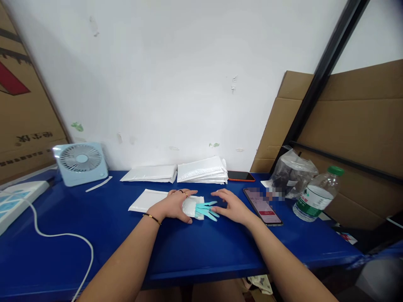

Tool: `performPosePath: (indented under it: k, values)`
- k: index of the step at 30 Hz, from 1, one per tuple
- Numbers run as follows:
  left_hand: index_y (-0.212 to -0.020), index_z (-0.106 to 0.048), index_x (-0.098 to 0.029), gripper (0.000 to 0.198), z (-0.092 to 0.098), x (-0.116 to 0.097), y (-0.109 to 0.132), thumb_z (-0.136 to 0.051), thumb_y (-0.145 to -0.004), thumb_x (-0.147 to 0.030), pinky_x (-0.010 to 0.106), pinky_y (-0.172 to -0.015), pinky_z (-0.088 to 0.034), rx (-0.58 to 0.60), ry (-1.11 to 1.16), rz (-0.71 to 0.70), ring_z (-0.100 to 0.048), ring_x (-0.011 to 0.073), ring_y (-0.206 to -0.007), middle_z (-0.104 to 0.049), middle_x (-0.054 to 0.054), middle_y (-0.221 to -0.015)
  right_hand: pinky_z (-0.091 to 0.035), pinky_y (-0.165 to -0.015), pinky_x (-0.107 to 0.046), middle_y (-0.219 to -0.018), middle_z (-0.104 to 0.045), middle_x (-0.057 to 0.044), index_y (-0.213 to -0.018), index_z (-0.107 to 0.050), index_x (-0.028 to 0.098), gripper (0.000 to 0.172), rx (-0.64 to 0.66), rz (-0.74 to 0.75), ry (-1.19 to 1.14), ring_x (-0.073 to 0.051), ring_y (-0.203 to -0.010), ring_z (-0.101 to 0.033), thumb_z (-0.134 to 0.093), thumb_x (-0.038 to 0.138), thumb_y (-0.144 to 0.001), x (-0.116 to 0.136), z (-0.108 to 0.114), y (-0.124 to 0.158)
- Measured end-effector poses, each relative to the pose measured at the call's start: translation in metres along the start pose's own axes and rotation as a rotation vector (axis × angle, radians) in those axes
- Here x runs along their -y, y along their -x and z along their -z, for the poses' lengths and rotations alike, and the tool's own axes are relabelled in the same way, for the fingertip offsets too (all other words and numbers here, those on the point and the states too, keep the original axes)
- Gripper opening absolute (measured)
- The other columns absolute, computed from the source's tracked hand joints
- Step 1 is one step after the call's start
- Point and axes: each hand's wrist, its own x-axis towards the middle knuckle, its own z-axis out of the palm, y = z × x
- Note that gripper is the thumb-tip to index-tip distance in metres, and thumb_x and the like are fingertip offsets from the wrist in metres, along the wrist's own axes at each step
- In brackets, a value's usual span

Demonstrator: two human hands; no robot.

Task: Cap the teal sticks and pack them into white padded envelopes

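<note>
My left hand [172, 205] lies flat on a white padded envelope [147, 200] in the middle of the blue table [195, 251], pressing its open right end. Several teal plastic pieces [206, 209] stick out of that end. My right hand [229, 206] rests on the table just right of them, fingers spread, its fingertips touching the teal pieces. Neither hand grips anything. The left hand wears rings and a thin bracelet.
Two stacks of white envelopes [203, 170] lie by the wall, with an orange-edged phone [241, 176] beside them. A lit phone [262, 205], a water bottle [316, 193] and a plastic bag [291, 174] sit at the right. A small fan [81, 162] and a white cable [59, 237] are at the left.
</note>
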Motion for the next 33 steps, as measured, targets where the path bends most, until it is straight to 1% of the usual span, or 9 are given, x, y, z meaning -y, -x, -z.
performPosePath:
  k: [3, 7, 9, 12, 16, 21, 27, 30, 33]
  values:
    - [-0.138, -0.026, -0.031, 0.107, 0.0, 0.006, 0.001, -0.072, -0.046, -0.059, 0.047, -0.102, -0.021, 0.033, 0.001, 0.02, -0.035, 0.0319, -0.124, -0.039, 0.008, -0.137, -0.043, -0.069, -0.028, -0.106, -0.057, -0.006, -0.112, -0.061, 0.028, 0.062, 0.051, -0.03, 0.037, -0.021, -0.086, -0.053, -0.078, 0.035, -0.052, -0.004, 0.003, 0.005]
    - [-0.137, -0.029, -0.031, 0.106, -0.001, 0.01, 0.001, -0.072, -0.045, -0.061, 0.044, -0.101, -0.026, 0.034, 0.011, 0.001, -0.034, 0.031, -0.125, -0.038, 0.008, -0.138, -0.041, -0.058, -0.027, -0.083, -0.06, -0.004, -0.092, -0.069, 0.025, 0.031, 0.108, -0.027, 0.089, -0.015, -0.063, -0.052, -0.071, 0.032, -0.062, -0.008, -0.015, -0.004]
    - [-0.136, -0.03, -0.03, 0.107, -0.002, 0.012, 0.0, -0.072, -0.043, -0.061, 0.041, -0.101, -0.028, 0.022, 0.009, -0.003, -0.034, 0.0307, -0.125, -0.039, 0.008, -0.138, -0.041, -0.058, -0.027, -0.078, -0.06, -0.003, -0.087, -0.07, 0.025, 0.025, 0.093, 0.022, 0.093, -0.015, -0.063, -0.052, -0.071, 0.029, -0.063, -0.003, -0.029, -0.014]
    - [-0.136, -0.03, -0.029, 0.107, -0.003, 0.012, 0.0, -0.072, -0.043, -0.062, 0.041, -0.101, -0.028, 0.015, -0.021, -0.004, -0.036, 0.0308, -0.125, -0.04, 0.008, -0.137, -0.042, -0.061, -0.026, -0.081, -0.061, -0.002, -0.094, -0.068, 0.026, 0.033, 0.064, 0.101, 0.108, -0.015, -0.066, -0.053, -0.072, 0.028, -0.062, 0.009, -0.041, -0.024]
    - [-0.138, -0.026, -0.029, 0.111, -0.001, 0.01, 0.0, -0.069, -0.043, -0.066, 0.042, -0.102, -0.026, 0.053, -0.06, 0.015, -0.036, 0.032, -0.124, -0.037, 0.007, -0.139, -0.044, -0.06, -0.024, -0.091, -0.06, -0.003, -0.101, -0.064, 0.024, 0.045, 0.088, 0.107, 0.125, -0.014, -0.07, -0.055, -0.075, 0.029, -0.058, 0.01, -0.031, -0.017]
    - [-0.138, -0.025, -0.03, 0.111, 0.0, 0.012, 0.0, -0.069, -0.043, -0.066, 0.044, -0.103, -0.023, 0.063, -0.046, 0.021, -0.036, 0.0321, -0.124, -0.037, 0.008, -0.138, -0.043, -0.053, -0.022, -0.064, -0.06, 0.001, -0.08, -0.067, 0.018, 0.017, 0.146, -0.061, 0.101, -0.012, -0.056, -0.054, -0.069, 0.028, -0.067, -0.003, -0.034, -0.013]
    - [-0.139, -0.023, -0.03, 0.105, -0.001, 0.016, 0.0, -0.068, -0.049, -0.06, 0.046, -0.104, -0.019, 0.062, -0.045, 0.017, -0.034, 0.0311, -0.126, -0.038, 0.007, -0.138, -0.047, -0.066, -0.023, -0.084, -0.065, -0.003, -0.083, -0.071, 0.021, 0.013, 0.059, 0.13, 0.125, -0.013, -0.071, -0.06, -0.06, 0.021, -0.075, 0.009, -0.048, -0.022]
    - [-0.139, -0.018, -0.035, 0.109, 0.009, 0.031, 0.01, -0.069, -0.046, -0.06, 0.056, -0.103, -0.014, 0.067, -0.073, 0.126, -0.014, 0.0356, -0.133, -0.028, 0.004, -0.145, -0.047, -0.064, -0.024, -0.084, -0.066, -0.003, -0.087, -0.07, 0.023, 0.015, 0.085, 0.167, 0.227, -0.014, -0.071, -0.059, -0.061, 0.024, -0.075, 0.012, -0.045, -0.016]
    - [-0.139, -0.019, -0.033, 0.108, 0.024, 0.06, 0.026, -0.065, -0.047, -0.065, 0.06, -0.098, -0.02, 0.002, -0.088, 0.432, -0.007, 0.0407, -0.133, -0.02, 0.007, -0.148, -0.046, -0.063, -0.024, -0.082, -0.066, -0.003, -0.092, -0.068, 0.023, 0.019, 0.09, 0.205, 0.344, -0.015, -0.071, -0.058, -0.062, 0.024, -0.075, 0.011, -0.049, -0.013]
